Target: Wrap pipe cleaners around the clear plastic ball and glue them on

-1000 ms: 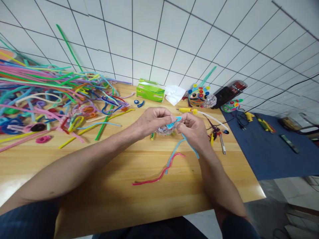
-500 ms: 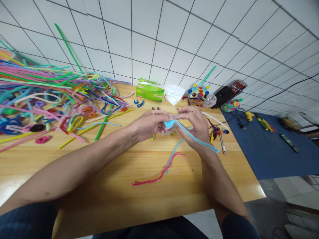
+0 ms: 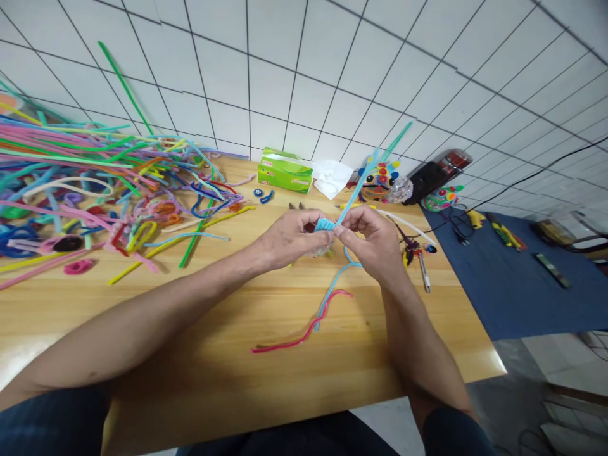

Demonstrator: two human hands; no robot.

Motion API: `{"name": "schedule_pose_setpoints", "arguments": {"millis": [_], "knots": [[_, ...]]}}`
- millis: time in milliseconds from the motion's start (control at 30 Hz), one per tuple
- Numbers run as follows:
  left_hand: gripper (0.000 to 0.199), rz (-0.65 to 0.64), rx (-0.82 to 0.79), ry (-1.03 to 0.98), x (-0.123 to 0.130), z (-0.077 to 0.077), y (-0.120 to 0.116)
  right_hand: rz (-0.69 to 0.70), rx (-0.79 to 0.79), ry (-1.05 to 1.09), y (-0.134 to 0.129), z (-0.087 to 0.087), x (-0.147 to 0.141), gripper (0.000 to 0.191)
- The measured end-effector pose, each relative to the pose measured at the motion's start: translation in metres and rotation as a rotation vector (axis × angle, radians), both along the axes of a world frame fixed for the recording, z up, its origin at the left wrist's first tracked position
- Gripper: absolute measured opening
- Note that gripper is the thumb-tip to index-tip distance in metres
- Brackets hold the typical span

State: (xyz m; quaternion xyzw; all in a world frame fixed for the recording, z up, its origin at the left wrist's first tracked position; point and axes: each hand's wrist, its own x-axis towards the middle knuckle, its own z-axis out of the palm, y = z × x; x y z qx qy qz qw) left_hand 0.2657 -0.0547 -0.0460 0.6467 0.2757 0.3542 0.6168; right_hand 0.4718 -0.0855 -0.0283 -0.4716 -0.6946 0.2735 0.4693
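Over the middle of the table, my left hand [image 3: 293, 239] is closed around a small piece wound with light blue pipe cleaner [image 3: 325, 225]; its fingers hide most of the piece. My right hand [image 3: 373, 239] pinches the light blue pipe cleaner strand [image 3: 361, 190] close to the winding, and the free end points up and away. The two hands nearly touch at the thumbs. Below them on the wood, another light blue pipe cleaner [image 3: 330, 291] crosses a wavy red pipe cleaner [image 3: 304, 342]. Something clear and shiny shows partly beneath my left hand.
A large heap of coloured pipe cleaners [image 3: 95, 183] covers the table's left side. Behind my hands stand a green tissue pack [image 3: 285, 172] and a decorated figure [image 3: 377, 180]. At right lie a pen [image 3: 424, 272], pliers, and a blue mat [image 3: 503, 285] with tools.
The blue strand's free end has swung from pointing down toward me to pointing up and away. My right hand has turned, its fingers now pinching the strand beside the winding.
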Motion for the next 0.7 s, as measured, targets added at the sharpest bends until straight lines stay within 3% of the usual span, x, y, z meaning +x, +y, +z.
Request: {"name": "schedule_pose_setpoints", "arguments": {"millis": [333,467,700], "knots": [[0.024,0.046,-0.111,-0.073,0.0021,-0.0004,0.0003,0.077,-0.158,0.133,0.0024,0.0003,0.0034,0.019],[0.016,0.054,-0.177,-0.09,0.0036,0.0023,-0.0011,0.068,-0.155,0.125,0.0021,0.0001,0.0021,0.018],[0.019,0.079,-0.138,-0.104,0.006,0.0028,-0.0042,0.049,-0.102,0.098,0.0002,0.0005,0.0017,0.016]]}}
